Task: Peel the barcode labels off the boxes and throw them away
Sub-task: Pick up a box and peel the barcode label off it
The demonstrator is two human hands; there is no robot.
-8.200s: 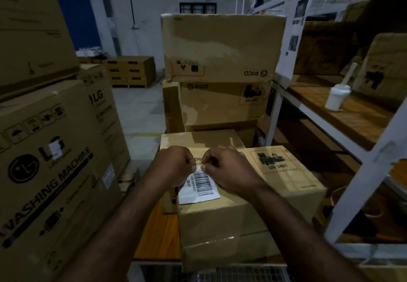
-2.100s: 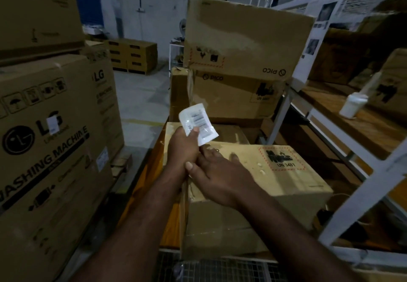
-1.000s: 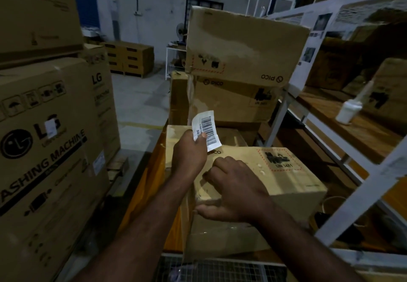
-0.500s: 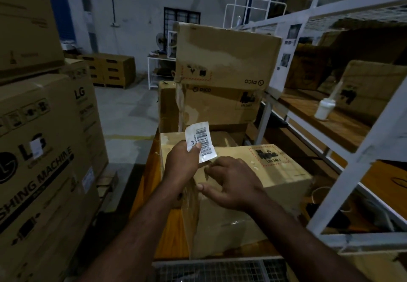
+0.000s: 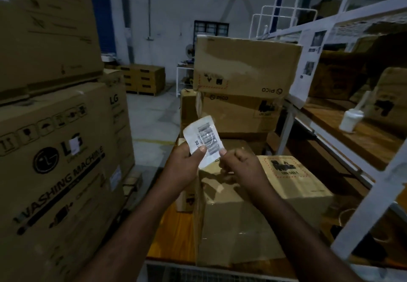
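barcode label (image 5: 203,140) | white, curled, creased | pinched: left hand (image 5: 186,162), right hand (image 5: 241,165)

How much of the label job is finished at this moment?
Done: the white paper barcode label is off the brown cardboard box. In hand: left hand and right hand both pinch it above that box. Left: throwing it away; the white sticker on the large LG carton possibly needs peeling too.

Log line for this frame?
barcode label: peeled, above box | left hand: pinches label | right hand: pinches label corner | disposal: pending
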